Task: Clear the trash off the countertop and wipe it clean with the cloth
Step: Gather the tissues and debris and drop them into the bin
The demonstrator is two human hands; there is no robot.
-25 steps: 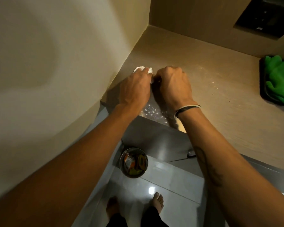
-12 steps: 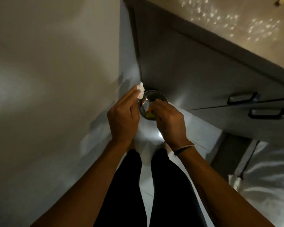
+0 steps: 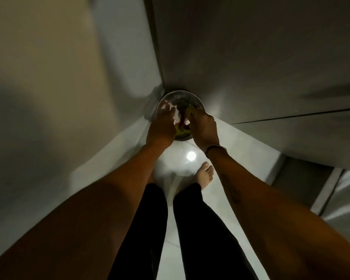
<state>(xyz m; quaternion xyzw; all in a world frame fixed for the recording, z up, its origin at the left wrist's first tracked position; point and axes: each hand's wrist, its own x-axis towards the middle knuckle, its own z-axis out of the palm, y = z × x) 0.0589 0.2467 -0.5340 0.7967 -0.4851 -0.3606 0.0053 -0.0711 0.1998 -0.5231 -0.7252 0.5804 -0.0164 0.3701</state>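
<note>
Glossy white floor (image 3: pixel 236 158), grey cabinets (image 3: pixel 251 57) — one round bin (image 3: pixel 200 107) sits in the corner. Left hand (image 3: pixel 162 128) loosens around white trash (image 3: pixel 177 116) over the bin; right hand (image 3: pixel 204 128) — grip unclear.

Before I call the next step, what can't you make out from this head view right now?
- Countertop and cloth: out of frame, so remaining trash can't be judged.
- Bin contents: mostly covered by the left hand and right hand; only white scraps and a yellow wrapper show.
- Grip: both hands' fingers are blurred, so held or released is unclear.
- Left foot: hidden behind the left forearm.
</note>
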